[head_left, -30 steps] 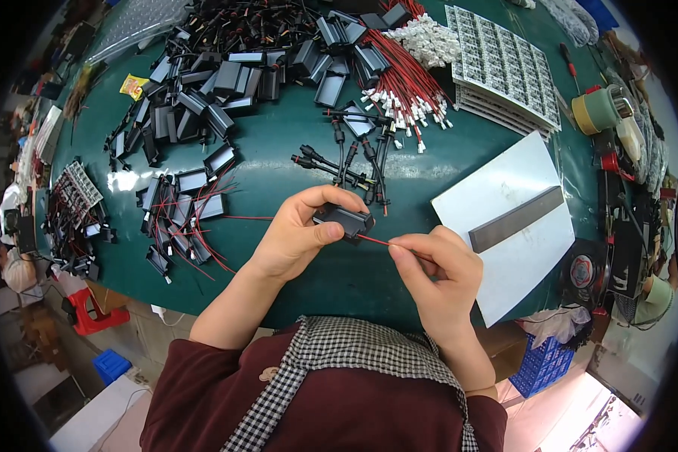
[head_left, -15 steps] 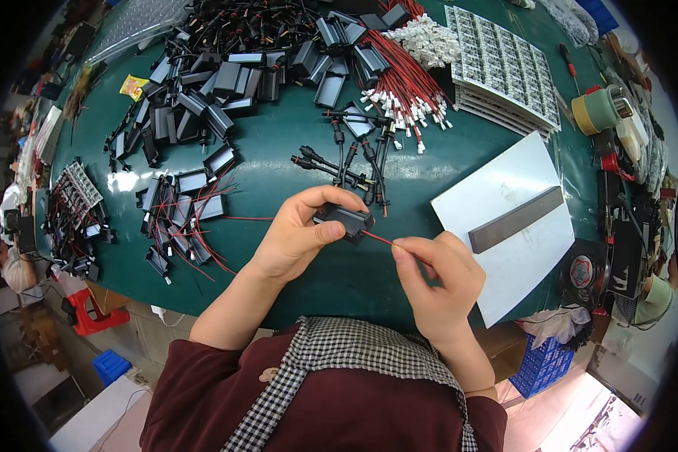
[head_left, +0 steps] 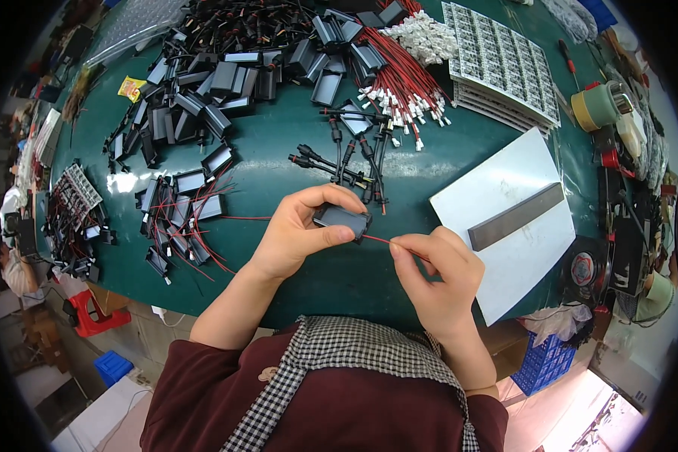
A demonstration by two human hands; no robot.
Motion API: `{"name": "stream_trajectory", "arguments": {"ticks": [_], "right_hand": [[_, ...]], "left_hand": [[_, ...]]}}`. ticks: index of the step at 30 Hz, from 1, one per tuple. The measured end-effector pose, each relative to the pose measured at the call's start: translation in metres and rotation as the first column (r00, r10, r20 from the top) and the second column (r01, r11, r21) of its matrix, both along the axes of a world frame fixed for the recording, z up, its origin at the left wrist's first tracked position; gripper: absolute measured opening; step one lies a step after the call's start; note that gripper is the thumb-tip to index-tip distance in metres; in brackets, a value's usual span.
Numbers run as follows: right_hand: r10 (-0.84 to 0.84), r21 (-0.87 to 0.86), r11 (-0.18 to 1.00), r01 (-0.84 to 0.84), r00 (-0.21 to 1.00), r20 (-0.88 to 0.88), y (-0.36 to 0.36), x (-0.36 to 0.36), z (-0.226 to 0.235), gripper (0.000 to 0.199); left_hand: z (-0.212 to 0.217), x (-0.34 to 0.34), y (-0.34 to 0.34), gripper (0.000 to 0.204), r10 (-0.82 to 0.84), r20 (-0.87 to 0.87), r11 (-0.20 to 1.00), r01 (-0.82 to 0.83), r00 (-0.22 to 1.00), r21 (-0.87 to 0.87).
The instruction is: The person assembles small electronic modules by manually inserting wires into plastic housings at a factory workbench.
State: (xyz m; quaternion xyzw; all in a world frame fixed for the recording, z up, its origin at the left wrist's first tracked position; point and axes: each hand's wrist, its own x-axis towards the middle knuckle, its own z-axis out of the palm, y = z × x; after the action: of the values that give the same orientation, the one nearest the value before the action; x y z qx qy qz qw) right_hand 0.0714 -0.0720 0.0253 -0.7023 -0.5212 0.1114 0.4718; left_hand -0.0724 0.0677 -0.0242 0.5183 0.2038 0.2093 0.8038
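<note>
Between the thumb and fingers of my left hand point(head_left: 297, 230) is a small black plastic case point(head_left: 344, 218), its open hollow side tilted up toward me. A thin red wire point(head_left: 376, 239) comes out of the case's right end. My right hand point(head_left: 441, 279) pinches that wire a short way from the case. On the left, a cluster of black cases with red and black wires point(head_left: 184, 218) lies on the table. Beyond my hands are several black cables with connectors point(head_left: 346, 154). What sits inside the held case is too small to make out.
The green table point(head_left: 271, 143) carries a big heap of black cases point(head_left: 218, 83) at the back. Red wires with white plugs point(head_left: 407, 98) and stacked circuit board panels point(head_left: 501, 64) lie back right. A dark bar point(head_left: 516, 217) rests on a white board point(head_left: 497, 282) at right.
The case has turned in my left hand, so its hollow side now faces up more. My right hand keeps its pinch on the wire, barely shifted.
</note>
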Motion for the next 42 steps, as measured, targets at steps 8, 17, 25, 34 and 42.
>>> {"name": "stream_trajectory", "arguments": {"ticks": [8, 17, 25, 34, 42], "right_hand": [[0.03, -0.033, 0.999, -0.033, 0.996, -0.081, 0.001, -0.004, -0.001, 0.011], [0.147, -0.385, 0.899, -0.212, 0.97, -0.192, 0.003, -0.009, -0.004, 0.101], [0.179, -0.299, 0.934, -0.195, 0.981, -0.081, 0.008, -0.014, -0.016, 0.066], [0.143, -0.355, 0.923, -0.148, 0.989, -0.043, 0.001, -0.002, -0.01, 0.055], [0.243, -0.39, 0.909, -0.149, 0.948, 0.205, 0.024, 0.047, 0.021, 0.036]], "left_hand": [[-0.004, 0.001, -0.002, 0.033, 0.016, 0.04, 0.996, -0.012, 0.999, -0.092], [0.003, 0.005, -0.014, 0.033, 0.016, 0.098, 0.995, -0.006, 0.995, -0.1], [0.003, 0.0, -0.023, 0.008, 0.04, 0.036, 0.994, -0.043, 0.999, 0.097], [0.041, -0.029, 0.001, 0.008, 0.276, 0.395, 0.908, -0.372, 0.876, 0.191], [0.113, -0.11, 0.042, 0.009, 0.567, 0.097, 0.176, -0.235, 0.818, 0.956]]}}
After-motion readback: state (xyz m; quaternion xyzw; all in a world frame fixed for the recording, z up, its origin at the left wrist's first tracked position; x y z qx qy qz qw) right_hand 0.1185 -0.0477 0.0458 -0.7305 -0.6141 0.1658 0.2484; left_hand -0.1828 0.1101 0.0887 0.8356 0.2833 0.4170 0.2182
